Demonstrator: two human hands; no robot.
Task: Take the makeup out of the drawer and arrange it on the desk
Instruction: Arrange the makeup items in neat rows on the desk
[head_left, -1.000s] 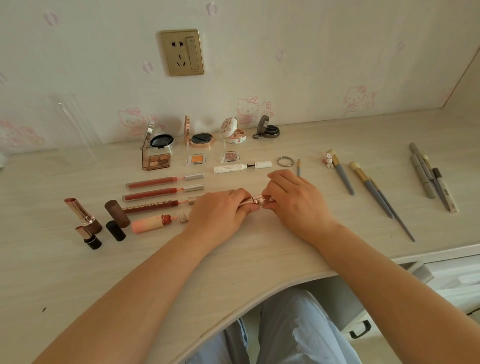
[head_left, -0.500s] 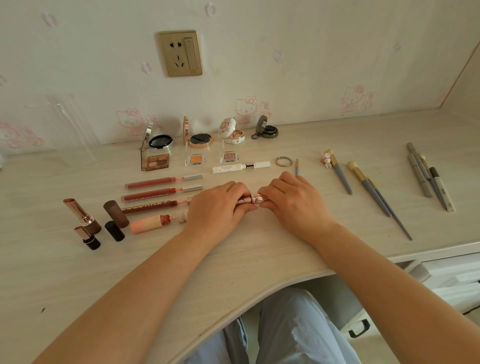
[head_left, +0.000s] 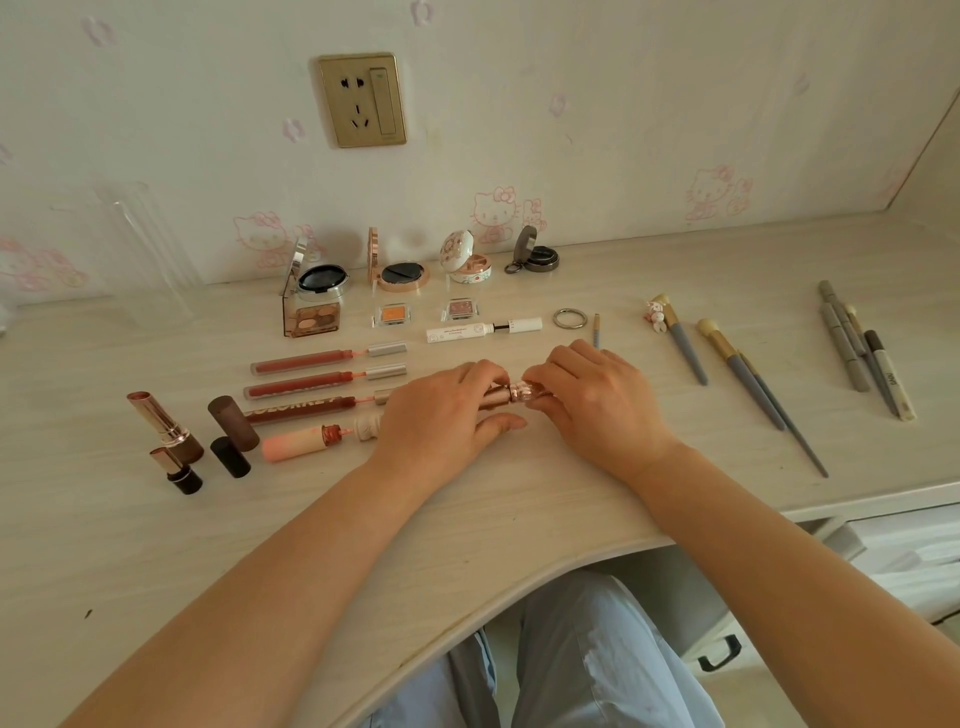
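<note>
Currently both hands on rose-gold tube (head_left: 511, 396): left hand (head_left: 441, 415) grips one end, right hand (head_left: 592, 400) pinches other. Tube axis left-right, lying low over desk (head_left: 519, 499). Compacts (head_left: 402, 273) open at back.

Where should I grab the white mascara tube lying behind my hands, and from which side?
Pinch the white mascara tube across its thicker left barrel, coming from above. It lies flat, left to right, and its cap end looks pulled out on a thin dark neck, so lifting there probably risks separating it.

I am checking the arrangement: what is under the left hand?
A rose-gold tube sticks out from under the left hand toward the right hand, which also grips it. The hand covers the cap ends of the two nearest lip glosses; anything else is hidden.
</note>
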